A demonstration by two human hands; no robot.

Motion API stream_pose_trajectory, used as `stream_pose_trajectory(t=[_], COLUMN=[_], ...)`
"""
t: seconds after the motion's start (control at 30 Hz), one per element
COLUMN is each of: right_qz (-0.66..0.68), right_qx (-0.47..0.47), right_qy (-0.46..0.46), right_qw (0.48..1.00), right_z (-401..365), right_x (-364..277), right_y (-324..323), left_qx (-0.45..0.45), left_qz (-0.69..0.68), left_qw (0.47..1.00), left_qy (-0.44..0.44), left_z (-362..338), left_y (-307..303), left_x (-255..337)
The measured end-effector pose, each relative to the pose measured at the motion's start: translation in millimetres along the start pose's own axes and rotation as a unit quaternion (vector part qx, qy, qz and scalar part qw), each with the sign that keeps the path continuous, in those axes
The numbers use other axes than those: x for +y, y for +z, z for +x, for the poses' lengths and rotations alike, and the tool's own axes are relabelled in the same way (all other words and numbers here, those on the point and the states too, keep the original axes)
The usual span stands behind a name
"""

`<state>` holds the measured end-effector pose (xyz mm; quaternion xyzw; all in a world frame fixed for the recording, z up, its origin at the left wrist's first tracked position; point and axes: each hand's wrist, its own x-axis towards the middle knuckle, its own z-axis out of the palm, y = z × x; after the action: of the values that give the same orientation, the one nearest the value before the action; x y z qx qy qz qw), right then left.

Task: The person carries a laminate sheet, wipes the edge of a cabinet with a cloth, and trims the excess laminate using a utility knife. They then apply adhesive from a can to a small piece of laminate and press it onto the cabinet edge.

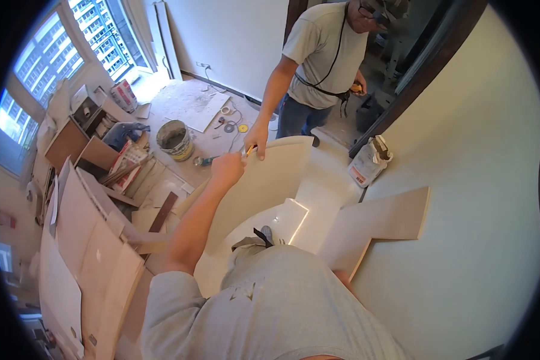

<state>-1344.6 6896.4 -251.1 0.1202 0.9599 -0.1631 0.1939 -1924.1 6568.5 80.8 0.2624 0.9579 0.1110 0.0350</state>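
Note:
My left hand (228, 171) is closed at the end of my outstretched arm, fingers curled. It is close to another person's hand (257, 141), which has a thin yellow-orange stick (250, 150) in its fingers. A small whitish bit shows between the two hands; what my fingers hold is hidden. Below them stands a large beige panel (264, 180) with a curved lower outline. On my right side only a sliver of my arm (345, 282) shows, beside an L-shaped beige panel (381, 222); my right hand is hidden.
The other person (324, 54) stands across the panel. A bucket (175, 141), a power tool (205, 161) and a tape roll (225, 110) are on the dusty floor. An open bag (371, 161) stands by the right wall. Large boards (96, 258) and clutter fill the left.

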Motion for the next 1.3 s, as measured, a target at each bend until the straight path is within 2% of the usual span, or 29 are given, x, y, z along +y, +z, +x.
stream_pose_trajectory(t=[0.03,0.1,0.17,0.23,0.27,0.43,0.5,0.63,0.67,0.7,0.73,0.8,0.87,0.93,0.97,1.03,1.2,1.27,1.3], right_qz=[0.064,0.297,0.379,0.410,0.417,0.421,0.400,0.274,0.309,0.452,0.577,0.396,0.589,0.584,0.587,0.576,0.565,0.568,0.563], right_qx=[-0.022,-0.040,-0.022,-0.002,0.006,0.044,0.071,0.196,0.192,0.155,0.125,0.025,0.006,0.065,0.065,0.051,0.012,-0.019,-0.027], right_qy=[0.061,0.236,0.302,0.327,0.331,0.322,0.296,0.179,0.180,0.198,0.229,0.231,0.327,0.374,0.373,0.319,0.278,0.245,0.238], right_qw=[0.996,0.924,0.874,0.852,0.847,0.847,0.865,0.925,0.914,0.856,0.774,0.888,0.739,0.717,0.715,0.751,0.777,0.785,0.791], right_z=[-8.1,-17.0,-10.6,4.2,11.4,59.3,82.3,143.2,164.9,192.1,218.9,258.2,287.1,323.9,340.1,358.8,451.2,500.8,527.2], right_x=[-9.6,-27.3,-34.0,-34.0,-32.5,-13.0,2.5,58.7,81.4,127.2,174.1,233.8,283.0,324.3,344.7,383.0,436.1,440.6,440.9], right_y=[8.6,10.9,-5.0,-25.9,-33.9,-66.9,-79.9,-133.3,-146.6,-135.9,-123.4,-167.0,-207.3,-245.4,-265.6,-305.5,-391.2,-416.1,-429.7], left_qx=[-0.004,-0.010,-0.026,-0.038,-0.046,0.055,0.064,0.073,0.085,0.098,0.088,0.060,0.036,0.044,0.053,0.062,0.084,0.146,0.158], left_qz=[-0.004,-0.003,0.007,0.006,0.012,-0.060,-0.052,-0.058,-0.068,-0.079,-0.063,-0.007,0.058,0.098,0.118,0.146,0.258,0.362,0.363], left_qw=[1.000,1.000,1.000,0.997,0.997,0.973,0.972,0.969,0.965,0.961,0.960,0.956,0.941,0.926,0.919,0.908,0.854,0.844,0.835], left_qy=[0.000,-0.003,-0.004,-0.073,-0.069,-0.215,-0.219,-0.231,-0.240,-0.248,-0.258,-0.288,-0.331,-0.362,-0.371,-0.389,-0.444,-0.368,-0.383], left_z=[18.4,49.1,74.9,107.6,121.6,169.8,192.6,232.2,238.8,244.7,250.8,264.4,270.2,271.5,270.9,272.2,269.0,258.9,255.5], left_y=[7.3,20.5,35.8,48.9,50.2,49.6,51.2,45.5,41.7,34.7,25.8,14.9,4.0,-5.3,-6.7,-15.8,-24.8,-6.8,9.8], left_x=[2.8,9.2,10.7,8.0,5.9,-15.8,-25.2,-38.9,-37.6,-34.2,-28.2,-24.6,-19.3,-11.4,-11.2,3.0,42.6,33.6,27.4])
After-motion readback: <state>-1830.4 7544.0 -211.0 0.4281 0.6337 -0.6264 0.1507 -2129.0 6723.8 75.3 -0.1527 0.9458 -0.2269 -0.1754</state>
